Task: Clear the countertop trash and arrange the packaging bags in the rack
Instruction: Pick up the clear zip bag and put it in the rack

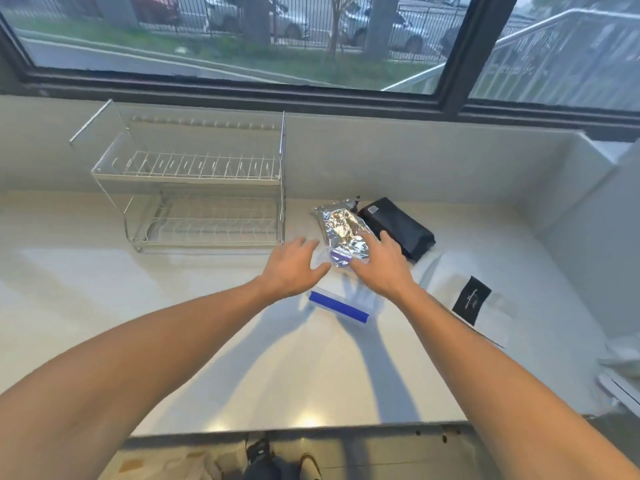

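White desk (207, 358) under wide window (242, 36), head view. Wire rack (204, 188) at desk's far left, both tiers bare. Foil bag (341, 230) flat near far edge, right of rack; black bag (398, 226) just beside it. Left hand (294, 268) spread open above desk, holding nothing. Right hand (381, 268) open, fingers (370, 242) resting on foil bag's near end, not closed. Clear zip bag (341, 308) with blue strip below hands. White bag with black label (471, 304) toward right edge.
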